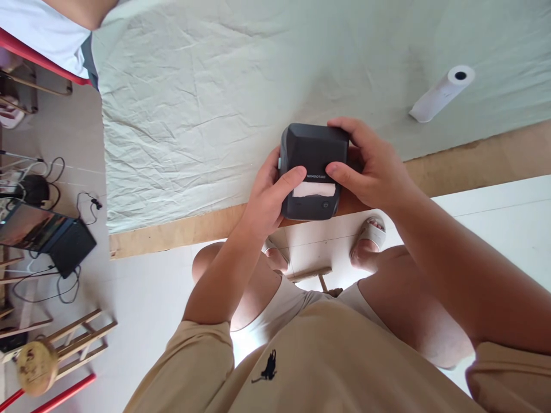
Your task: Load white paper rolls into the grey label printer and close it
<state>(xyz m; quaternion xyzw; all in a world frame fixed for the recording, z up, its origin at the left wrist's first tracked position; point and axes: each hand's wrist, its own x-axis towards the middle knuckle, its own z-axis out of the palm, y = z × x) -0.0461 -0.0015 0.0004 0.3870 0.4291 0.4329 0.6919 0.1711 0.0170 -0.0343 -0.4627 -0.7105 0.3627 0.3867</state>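
Between both hands I hold a dark grey label printer (pixel 316 152) over the near edge of the table. A strip of white paper (pixel 314 190) shows in its slot, with a power button below it. My left hand (pixel 271 192) wraps the printer's left side, thumb resting on the front face. On the right side, my right hand (pixel 370 163) grips it, thumb on the face and fingers at the far corner. The fingers behind the printer are hidden. Further right on the cloth lies a white paper roll (pixel 443 94) with a dark hollow core.
A wrinkled pale green cloth (pixel 193 115) covers the table, leaving a bare wooden edge (pixel 181 232). At the left, a laptop (pixel 71 246), cables and a wooden stool (pixel 38 367) stand beyond the table. Part of another person (pixel 55 40) shows at the upper left.
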